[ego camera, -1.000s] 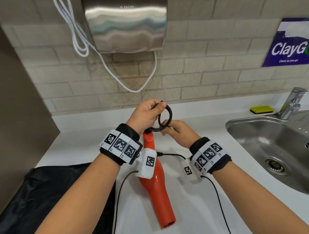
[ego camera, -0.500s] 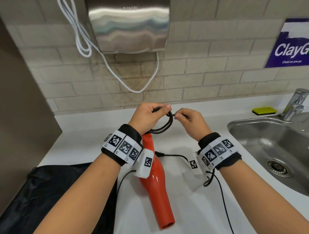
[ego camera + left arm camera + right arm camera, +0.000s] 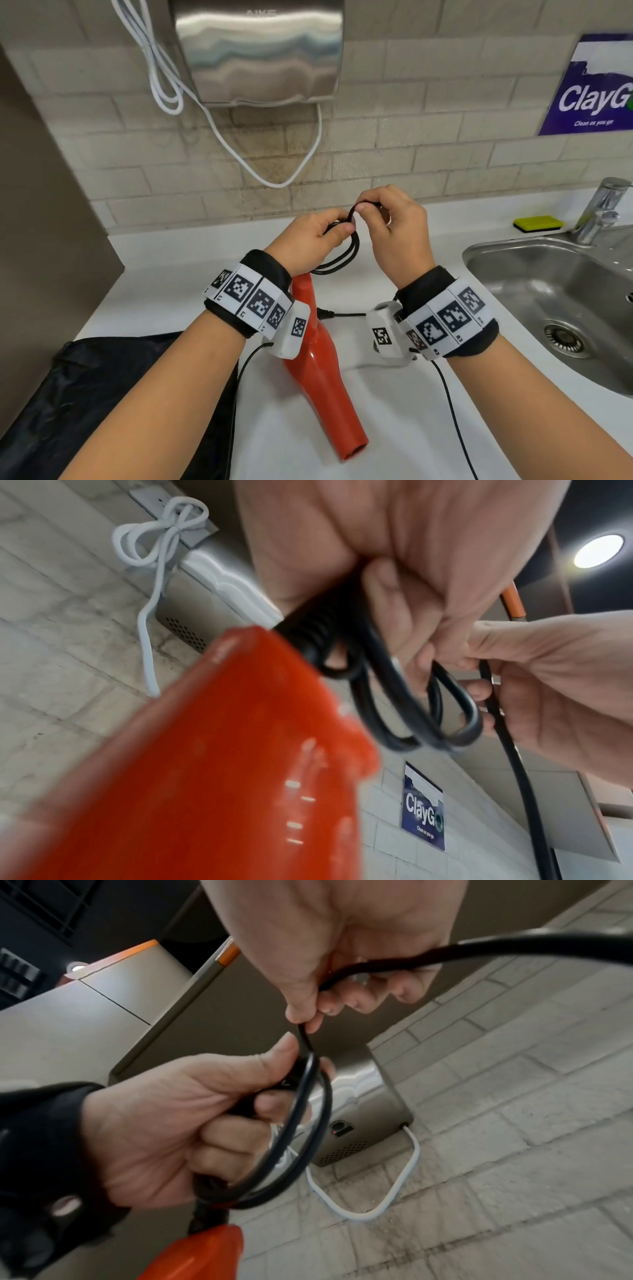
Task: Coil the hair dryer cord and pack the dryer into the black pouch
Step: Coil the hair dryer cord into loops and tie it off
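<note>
The red hair dryer (image 3: 323, 370) hangs nozzle-down over the white counter, its cord end up at my left hand (image 3: 313, 240). That hand grips a small coil of black cord (image 3: 346, 255), seen as stacked loops (image 3: 441, 718) in the left wrist view and as loops (image 3: 301, 1123) in the right wrist view. My right hand (image 3: 387, 222) pinches the cord between thumb and forefinger just above the coil, with the cord (image 3: 514, 947) running on through its palm. Loose cord (image 3: 455, 421) trails down across the counter. The black pouch (image 3: 89, 394) lies at the lower left.
A steel sink (image 3: 561, 308) with a tap (image 3: 603, 209) is on the right, with a yellow sponge (image 3: 537, 222) behind it. A wall-mounted hand dryer (image 3: 260, 51) with a white cable (image 3: 239, 154) hangs above the counter. A grey panel (image 3: 44, 240) closes the left side.
My right hand rose from below the coil and brought a new stretch of cord up over the top of it, meeting my left hand's fingers. The dryer stayed hanging in place.
</note>
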